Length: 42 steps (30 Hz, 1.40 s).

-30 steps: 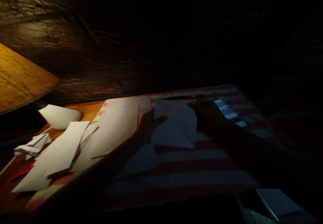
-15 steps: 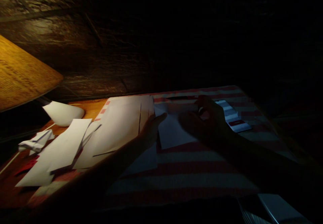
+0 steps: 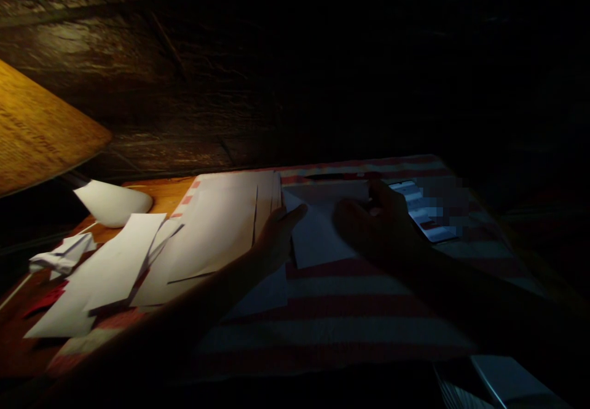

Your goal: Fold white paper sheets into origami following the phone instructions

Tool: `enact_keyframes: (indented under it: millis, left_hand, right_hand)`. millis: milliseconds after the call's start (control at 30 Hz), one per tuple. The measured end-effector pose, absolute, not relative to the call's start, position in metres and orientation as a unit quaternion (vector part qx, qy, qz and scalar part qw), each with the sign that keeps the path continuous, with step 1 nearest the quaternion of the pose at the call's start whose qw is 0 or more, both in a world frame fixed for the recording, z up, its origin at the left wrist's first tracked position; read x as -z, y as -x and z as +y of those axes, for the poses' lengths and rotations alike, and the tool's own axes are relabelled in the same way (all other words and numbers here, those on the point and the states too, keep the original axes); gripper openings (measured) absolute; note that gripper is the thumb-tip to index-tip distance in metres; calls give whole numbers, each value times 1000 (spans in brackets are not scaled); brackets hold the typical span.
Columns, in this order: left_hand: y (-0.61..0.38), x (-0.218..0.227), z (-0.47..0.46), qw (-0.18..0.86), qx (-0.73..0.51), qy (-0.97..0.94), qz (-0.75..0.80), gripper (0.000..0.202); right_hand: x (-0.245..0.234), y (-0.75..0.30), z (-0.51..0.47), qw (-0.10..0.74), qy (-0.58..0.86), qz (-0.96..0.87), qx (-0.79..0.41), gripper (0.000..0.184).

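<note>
A small white sheet of paper (image 3: 318, 234) lies on the striped cloth between my hands, and its upper part looks folded over. At its left edge is my left hand (image 3: 277, 229), closed, with the thumb on top of the paper. My right hand (image 3: 380, 221) is closed on the sheet's upper right side, its fingers bent and partly lost in shadow. Left of it, larger white sheets (image 3: 216, 218) lie in a pile, the nearest touching my left hand's side.
At the left, a lamp with an orange shade (image 3: 41, 132) and a white base (image 3: 113, 203) lights cut paper pieces (image 3: 115, 267) and a crumpled paper (image 3: 64, 254). A lit phone (image 3: 426, 215) lies right of my right hand on the red-striped cloth (image 3: 345, 304).
My right hand has shifted slightly to the right along the upper part of the sheet, and the folded part looks flatter. My left hand stays at the left edge.
</note>
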<state>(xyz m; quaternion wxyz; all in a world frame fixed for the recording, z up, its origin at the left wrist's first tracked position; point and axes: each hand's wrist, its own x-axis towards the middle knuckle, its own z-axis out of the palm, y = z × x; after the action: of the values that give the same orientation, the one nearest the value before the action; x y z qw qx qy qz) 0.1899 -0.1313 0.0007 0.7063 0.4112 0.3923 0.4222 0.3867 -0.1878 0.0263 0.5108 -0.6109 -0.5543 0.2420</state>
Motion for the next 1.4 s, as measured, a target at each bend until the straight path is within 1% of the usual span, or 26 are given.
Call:
enact_keyframes:
  millis: [133, 200, 233, 267, 333, 433, 500, 567, 633, 700, 767, 800, 867, 967, 1000, 1067, 1133, 1200, 1267, 1400]
  left_hand:
    - [-191, 4, -133, 651, -427, -464, 422, 29]
    - [-192, 6, -133, 635, -432, -476, 427, 28]
    - [-192, 5, -133, 634, -436, -475, 427, 28]
    - [-193, 5, -133, 635, -439, -473, 425, 29]
    - [-193, 3, -134, 646, -439, -467, 415, 31]
    - [-194, -1, -135, 659, -437, -461, 403, 37]
    - [-193, -2, -136, 664, -435, -453, 406, 38]
    - [-193, -1, -136, 668, -432, -442, 413, 33]
    - [-192, 0, -135, 672, -430, -430, 422, 29]
    - [-191, 1, -134, 674, -431, -419, 429, 30]
    - [-191, 2, -133, 674, -432, -416, 431, 33]
    - [-192, 2, -133, 672, -432, -421, 430, 34]
    - [-192, 3, -134, 667, -427, -442, 421, 34]
    - [-193, 4, -135, 669, -419, -472, 393, 29]
    - [-193, 4, -135, 675, -419, -470, 385, 28]
    - [-193, 4, -135, 697, -419, -448, 371, 27]
    - [-193, 1, -134, 733, -415, -412, 347, 30]
    - [-193, -2, -134, 772, -401, -381, 314, 40]
    - [-193, -3, -134, 788, -393, -370, 296, 48]
    - [-192, -1, -135, 761, -397, -384, 341, 42]
  right_hand:
    - [-28, -391, -191, 501, 556, -658, -80, 21]
    - [-28, -392, -193, 494, 520, -696, -34, 22]
    - [-28, -391, -193, 494, 512, -701, -35, 22]
    - [-28, -390, -193, 503, 512, -693, -62, 22]
    - [-27, -387, -192, 536, 521, -644, -164, 23]
    - [-26, -383, -189, 566, 527, -562, -294, 20]
    - [-28, -381, -186, 570, 529, -520, -353, 19]
    - [-30, -380, -184, 575, 533, -466, -409, 23]
    - [-32, -380, -183, 583, 541, -434, -423, 29]
    - [-32, -379, -182, 587, 549, -437, -403, 31]
    - [-31, -380, -182, 593, 549, -450, -380, 28]
    - [-29, -382, -182, 594, 550, -468, -355, 26]
    - [-28, -386, -182, 591, 551, -532, -254, 25]
    - [-27, -392, -185, 522, 522, -669, -81, 32]
    - [-26, -393, -186, 492, 501, -710, -44, 33]
    - [-24, -393, -187, 449, 453, -770, 7, 29]
    - [-19, -391, -187, 428, 411, -804, 45, 20]
    - [-15, -389, -185, 416, 384, -821, 68, 12]
    - [-12, -388, -183, 400, 370, -835, 75, 10]
    - [-11, -390, -178, 377, 334, -861, 72, 9]
